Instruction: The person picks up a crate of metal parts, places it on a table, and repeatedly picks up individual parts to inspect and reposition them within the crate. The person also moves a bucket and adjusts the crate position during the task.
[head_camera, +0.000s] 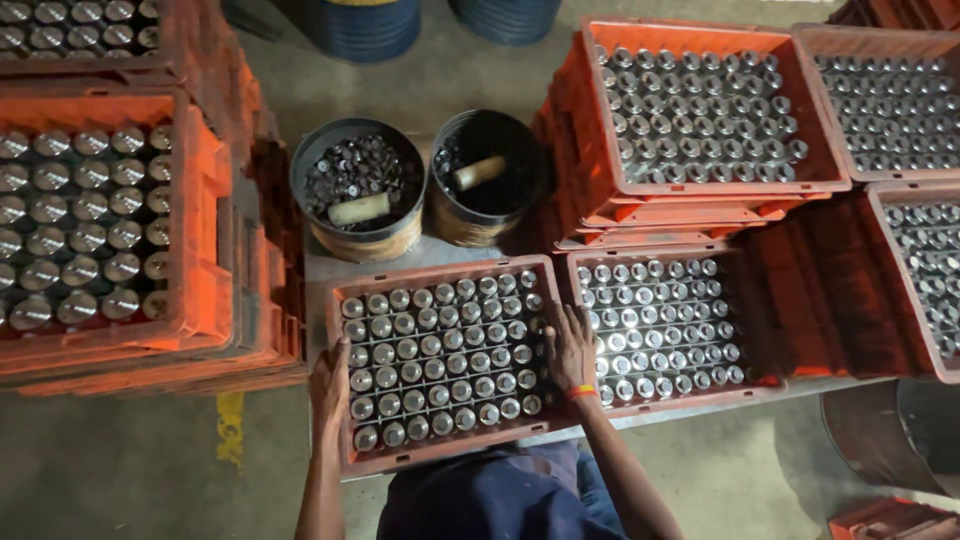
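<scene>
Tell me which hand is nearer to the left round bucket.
Left. The left hand grips the crate's left edge, below the left bucket. The right hand is on the crate's right edge, farther away.

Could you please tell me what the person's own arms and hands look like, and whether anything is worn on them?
Both forearms are bare, with no sleeves and no gloves. The left hand wears nothing that shows. The right hand has an orange-red band around its wrist. No watch or rings can be made out.
</scene>
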